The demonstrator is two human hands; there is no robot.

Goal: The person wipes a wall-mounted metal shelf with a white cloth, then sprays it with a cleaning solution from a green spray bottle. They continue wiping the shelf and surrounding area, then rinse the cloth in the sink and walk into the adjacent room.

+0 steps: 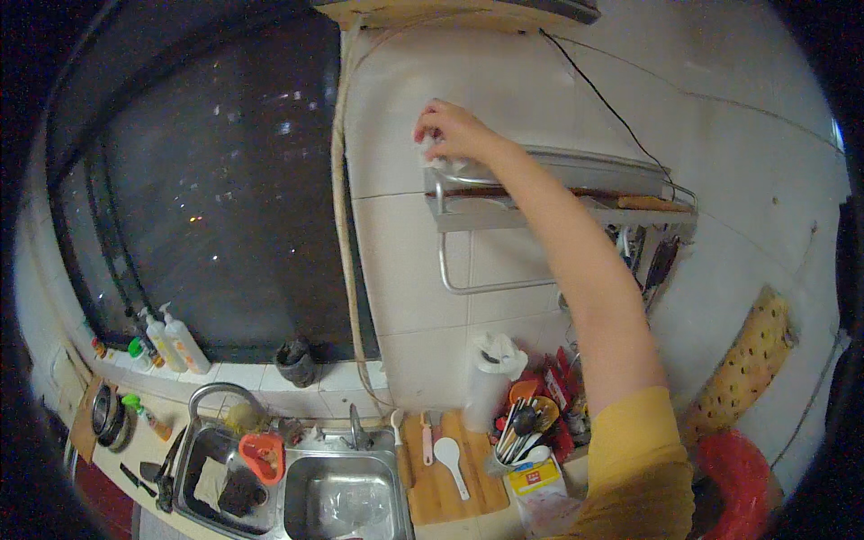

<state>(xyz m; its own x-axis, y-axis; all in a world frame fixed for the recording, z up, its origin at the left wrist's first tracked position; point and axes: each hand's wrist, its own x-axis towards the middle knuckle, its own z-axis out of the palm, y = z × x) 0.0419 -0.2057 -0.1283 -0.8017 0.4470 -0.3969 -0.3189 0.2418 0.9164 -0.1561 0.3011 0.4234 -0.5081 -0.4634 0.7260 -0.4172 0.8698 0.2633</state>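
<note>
My right arm stretches up to a metal wall rack (562, 216) with a rail along its front. At the rack's upper left end, my right hand (457, 133) is closed with curled fingers around a crumpled white cloth or tissue (450, 166). The white thing lies against the rack's corner; which material it is, I cannot tell. A wooden piece (643, 203) rests on the rack's right part, and utensils (661, 261) hang below it, partly behind my forearm. My left hand is out of the picture.
Below stand a double sink (346, 495) with an orange strainer basket (262, 457), and a wooden cutting board (454, 495) bearing a white rice paddle (450, 459). A paper towel roll (486, 387) and a utensil holder (517, 441) stand beside it. Bottles (184, 342) line the windowsill.
</note>
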